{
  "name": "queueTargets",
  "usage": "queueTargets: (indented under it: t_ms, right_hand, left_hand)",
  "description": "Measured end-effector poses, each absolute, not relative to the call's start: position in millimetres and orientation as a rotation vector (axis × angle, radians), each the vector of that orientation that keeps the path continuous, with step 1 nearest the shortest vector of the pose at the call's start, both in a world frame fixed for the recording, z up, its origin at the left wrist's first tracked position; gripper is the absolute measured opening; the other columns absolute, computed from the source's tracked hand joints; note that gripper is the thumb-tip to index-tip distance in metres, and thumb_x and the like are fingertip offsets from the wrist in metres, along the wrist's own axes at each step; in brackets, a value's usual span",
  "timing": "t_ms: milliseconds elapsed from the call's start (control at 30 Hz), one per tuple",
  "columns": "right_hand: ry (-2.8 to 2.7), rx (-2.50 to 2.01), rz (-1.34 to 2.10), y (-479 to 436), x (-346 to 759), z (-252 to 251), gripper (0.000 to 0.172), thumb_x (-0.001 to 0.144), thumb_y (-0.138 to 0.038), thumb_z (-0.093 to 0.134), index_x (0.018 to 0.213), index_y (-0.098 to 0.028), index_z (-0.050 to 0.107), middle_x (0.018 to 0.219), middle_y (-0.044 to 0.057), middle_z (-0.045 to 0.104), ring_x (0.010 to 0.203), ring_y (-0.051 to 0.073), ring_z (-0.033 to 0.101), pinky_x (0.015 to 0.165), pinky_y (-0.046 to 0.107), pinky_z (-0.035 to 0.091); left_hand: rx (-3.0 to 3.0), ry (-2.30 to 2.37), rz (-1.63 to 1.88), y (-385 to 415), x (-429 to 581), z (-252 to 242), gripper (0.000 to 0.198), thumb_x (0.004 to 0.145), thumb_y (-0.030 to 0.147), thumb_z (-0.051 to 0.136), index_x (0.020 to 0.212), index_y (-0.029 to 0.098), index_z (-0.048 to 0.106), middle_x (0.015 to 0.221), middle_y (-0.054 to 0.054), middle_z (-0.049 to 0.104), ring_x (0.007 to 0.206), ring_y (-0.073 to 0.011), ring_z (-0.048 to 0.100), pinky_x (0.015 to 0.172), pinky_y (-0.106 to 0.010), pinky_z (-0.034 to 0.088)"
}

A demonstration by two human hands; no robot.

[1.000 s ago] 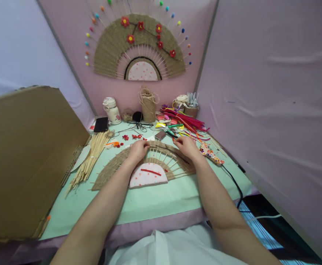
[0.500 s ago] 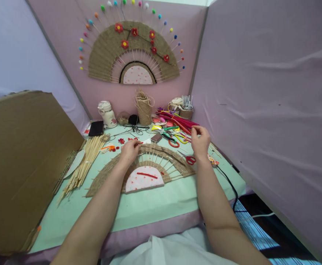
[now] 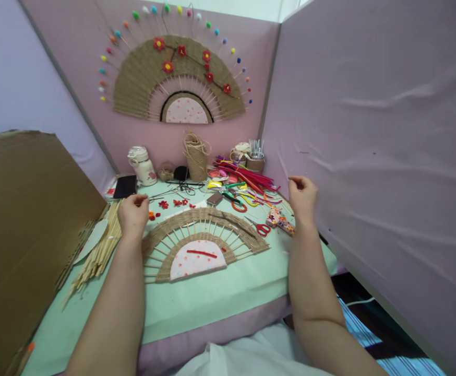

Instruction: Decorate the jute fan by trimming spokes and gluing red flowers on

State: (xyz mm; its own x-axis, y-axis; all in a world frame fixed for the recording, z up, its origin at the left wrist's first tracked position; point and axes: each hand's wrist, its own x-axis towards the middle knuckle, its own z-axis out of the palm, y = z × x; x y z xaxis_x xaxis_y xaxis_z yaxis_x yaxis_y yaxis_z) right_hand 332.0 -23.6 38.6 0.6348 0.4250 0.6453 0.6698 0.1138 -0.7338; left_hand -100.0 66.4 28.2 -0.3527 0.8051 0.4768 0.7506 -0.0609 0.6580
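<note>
My left hand [image 3: 133,215] is raised over the bundle of thin sticks [image 3: 95,258], its fingertips pinched; whatever lies between them is too small to make out. On the other side, my right hand [image 3: 303,197] is up above the floral-patterned tool [image 3: 279,219], also pinched, with no visible object in it. Between my arms lies a woven twine fan [image 3: 189,215] with stick ribs. Its dotted pink half-circle [image 3: 187,269] bears a red strip [image 3: 202,254]. Small red flower pieces [image 3: 180,202] lie behind the fan.
Red-handled scissors [image 3: 262,229] lie at the fan's right. Behind are green-handled pliers [image 3: 231,193], red pipe cleaners [image 3: 247,175], a twine spool [image 3: 195,159], a white bottle [image 3: 142,166] and a phone [image 3: 125,187]. Cardboard [image 3: 28,224] stands left; a finished fan [image 3: 138,78] hangs on the wall.
My left hand has moved left, from the fan's top edge to above the sticks. My right hand has shifted right, so the hands are farther apart. The view has turned slightly right.
</note>
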Motion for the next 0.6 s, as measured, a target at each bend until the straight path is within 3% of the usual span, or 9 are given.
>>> queueTargets:
  t_ms: [233,433,600]
  right_hand:
    - [-1.628,-2.050,-0.030,0.5,321.6,56.1,0.034,0.088,-0.036,0.047,0.106,-0.016,0.067,0.099,0.011,0.071,0.086,0.018,0.065,0.072,0.027,0.047]
    - [-1.967,-2.474,0.224,56.0,319.7,37.2,0.025,0.069,-0.026,0.077,0.088,-0.012,0.071,0.091,0.014,0.069,0.087,0.024,0.066,0.072,0.030,0.050]
    - [-2.073,-2.600,0.293,82.3,319.8,11.2,0.034,0.091,-0.034,0.057,0.121,-0.017,0.056,0.121,0.009,0.058,0.102,0.020,0.060,0.085,0.041,0.052]
  left_hand:
    - [1.560,2.220,1.493,65.2,-123.3,31.6,0.024,0.072,0.024,0.057,0.088,0.016,0.073,0.082,-0.008,0.071,0.081,-0.0246,0.065,0.080,-0.035,0.050]
    - [1.485,2.210,1.535,61.7,-134.5,30.6,0.025,0.071,0.025,0.056,0.087,0.015,0.073,0.083,-0.008,0.072,0.081,-0.0240,0.065,0.082,-0.035,0.049]
    - [1.500,2.166,1.546,62.5,-133.3,28.9,0.025,0.071,0.026,0.056,0.085,0.015,0.073,0.081,-0.008,0.072,0.081,-0.0235,0.065,0.081,-0.033,0.048]
